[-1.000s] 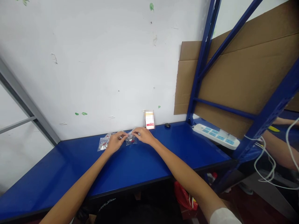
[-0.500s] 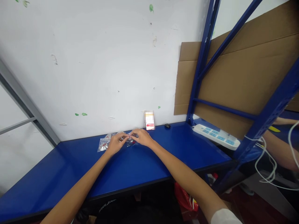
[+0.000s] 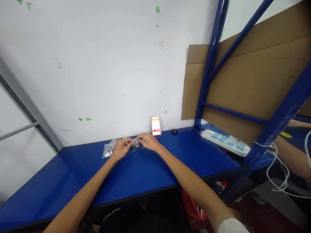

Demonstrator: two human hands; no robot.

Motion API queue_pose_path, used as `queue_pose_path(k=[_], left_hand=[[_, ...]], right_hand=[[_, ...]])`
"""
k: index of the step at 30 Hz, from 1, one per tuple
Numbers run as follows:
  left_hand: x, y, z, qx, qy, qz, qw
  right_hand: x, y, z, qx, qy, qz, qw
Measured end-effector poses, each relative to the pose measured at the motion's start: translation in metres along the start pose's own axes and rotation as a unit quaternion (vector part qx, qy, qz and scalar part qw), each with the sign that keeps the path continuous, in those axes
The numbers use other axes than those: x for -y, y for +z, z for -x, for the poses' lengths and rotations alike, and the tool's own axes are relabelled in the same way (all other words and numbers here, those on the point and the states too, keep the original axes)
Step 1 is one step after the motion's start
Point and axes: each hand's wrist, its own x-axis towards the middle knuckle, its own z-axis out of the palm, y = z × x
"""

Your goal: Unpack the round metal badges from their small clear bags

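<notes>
A small clear plastic bag (image 3: 137, 146) with a dark, rounded item and a red mark inside lies low over the blue table. My left hand (image 3: 121, 149) pinches the bag's upper left edge between thumb and fingers. On the other side, my right hand (image 3: 148, 142) has its thumb and fingertips closed at the top edge of the same bag. Left of my left hand lies another clear plastic bag (image 3: 107, 151) holding a silvery item with a red mark. More bags behind my left hand are partly hidden.
A phone-like upright object (image 3: 155, 125) with a blurred screen leans on the wall. Right of it sits a small black object (image 3: 174, 131). A white power strip (image 3: 225, 142) lies by the blue rack post (image 3: 206, 74). Another person's arm (image 3: 291, 155) shows at far right.
My fingertips have parted slightly at the bag's top edge, and more of the bag shows between my hands. The arms have barely moved.
</notes>
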Motion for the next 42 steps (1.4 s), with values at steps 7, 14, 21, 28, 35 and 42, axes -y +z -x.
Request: queue_pose_path(k=[7, 14, 21, 28, 35, 42], left_hand=[[-0.0006, -0.0037, -0.0027, -0.009, -0.008, 0.000, 1.000], [0.0007, -0.0025, -0.0028, -0.012, -0.016, 0.004, 1.000], [-0.0022, -0.0045, -0.0016, -0.009, -0.031, 0.013, 0.999], [-0.0041, -0.0043, -0.0002, -0.006, -0.031, 0.016, 0.999], [-0.0024, -0.0044, 0.0003, -0.005, -0.030, 0.014, 0.999], [0.0015, -0.0040, 0.0012, 0.000, -0.021, 0.012, 1.000]], right_hand=[[-0.0043, -0.0015, -0.0030, 0.004, 0.007, -0.033, 0.999], [-0.0070, 0.0000, -0.0025, -0.003, 0.002, -0.072, 0.997], [-0.0075, -0.0028, -0.0004, 0.004, 0.009, -0.116, 0.993], [-0.0103, -0.0021, 0.0005, 0.009, 0.012, -0.119, 0.993], [-0.0084, -0.0023, 0.0013, 0.016, 0.013, -0.112, 0.993], [-0.0100, -0.0020, 0.0011, 0.018, 0.014, -0.120, 0.992]])
